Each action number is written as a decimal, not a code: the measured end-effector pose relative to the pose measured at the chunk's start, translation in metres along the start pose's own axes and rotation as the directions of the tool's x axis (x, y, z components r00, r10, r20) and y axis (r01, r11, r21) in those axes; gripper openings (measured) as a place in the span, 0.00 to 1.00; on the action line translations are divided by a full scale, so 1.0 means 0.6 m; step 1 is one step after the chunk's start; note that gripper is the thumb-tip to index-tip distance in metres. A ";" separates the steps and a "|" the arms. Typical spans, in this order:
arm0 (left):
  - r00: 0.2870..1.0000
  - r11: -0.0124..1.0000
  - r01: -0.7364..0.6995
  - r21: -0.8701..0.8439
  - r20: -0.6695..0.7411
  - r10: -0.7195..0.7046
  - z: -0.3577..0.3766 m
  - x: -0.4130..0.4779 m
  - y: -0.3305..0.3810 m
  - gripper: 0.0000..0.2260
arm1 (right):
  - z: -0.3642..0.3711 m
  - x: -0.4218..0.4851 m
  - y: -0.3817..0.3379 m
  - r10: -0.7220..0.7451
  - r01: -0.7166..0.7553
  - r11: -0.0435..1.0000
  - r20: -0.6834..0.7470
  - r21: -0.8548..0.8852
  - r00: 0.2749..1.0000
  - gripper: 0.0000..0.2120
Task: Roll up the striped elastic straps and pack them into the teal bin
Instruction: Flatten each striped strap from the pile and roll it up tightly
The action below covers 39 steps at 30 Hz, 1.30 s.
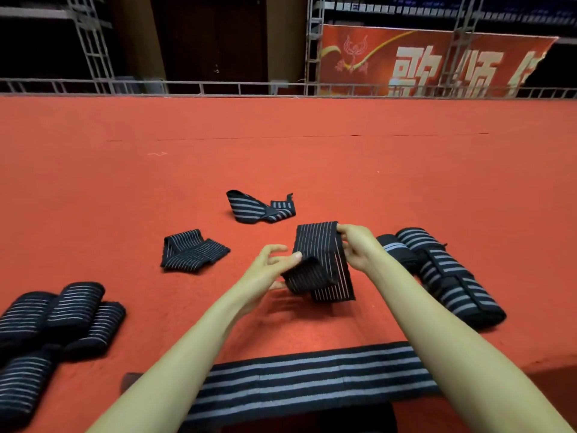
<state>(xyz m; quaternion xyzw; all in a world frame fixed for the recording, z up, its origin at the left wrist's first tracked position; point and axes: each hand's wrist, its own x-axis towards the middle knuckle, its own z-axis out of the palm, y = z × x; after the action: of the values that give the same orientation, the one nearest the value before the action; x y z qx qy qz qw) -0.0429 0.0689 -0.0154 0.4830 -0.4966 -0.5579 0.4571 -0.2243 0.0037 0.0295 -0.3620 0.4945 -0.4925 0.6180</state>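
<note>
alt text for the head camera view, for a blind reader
The left hand and right hand hold a half-folded black thin-striped strap above a red carpet, the right pinching its top edge. Rolled straps sit in a left pile and a right pile, two loose straps lie beyond, and a wide-striped strap lies flat nearest the camera.

Event hall stage: red carpet runs to a low metal rail at the far edge; truss towers and a red banner stand far right.

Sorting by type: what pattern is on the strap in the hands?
The held strap is black with thin pale stripes; head view.
</note>
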 end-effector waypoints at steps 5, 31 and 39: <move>0.987 0.960 -0.157 0.233 0.006 0.160 -0.002 -0.006 -0.019 0.15 | -0.006 0.005 0.023 0.051 -0.048 0.998 -0.064 0.047 0.997 0.13; 0.857 0.795 0.282 0.537 -0.514 0.043 -0.204 -0.100 -0.080 0.09 | -0.103 -0.045 0.144 -0.036 0.740 0.051 0.739 -0.671 0.673 0.23; 0.852 0.607 0.276 0.745 -0.482 0.205 -0.200 -0.110 -0.091 0.11 | -0.133 0.006 0.147 -0.099 0.350 0.049 0.344 -0.935 0.934 0.26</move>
<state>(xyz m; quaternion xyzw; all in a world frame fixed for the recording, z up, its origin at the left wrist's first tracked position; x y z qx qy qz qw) 0.0820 0.1254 -0.0691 0.7768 -0.5371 -0.1350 0.2998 -0.2795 0.0257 -0.0739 -0.7984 0.5714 -0.0844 0.1699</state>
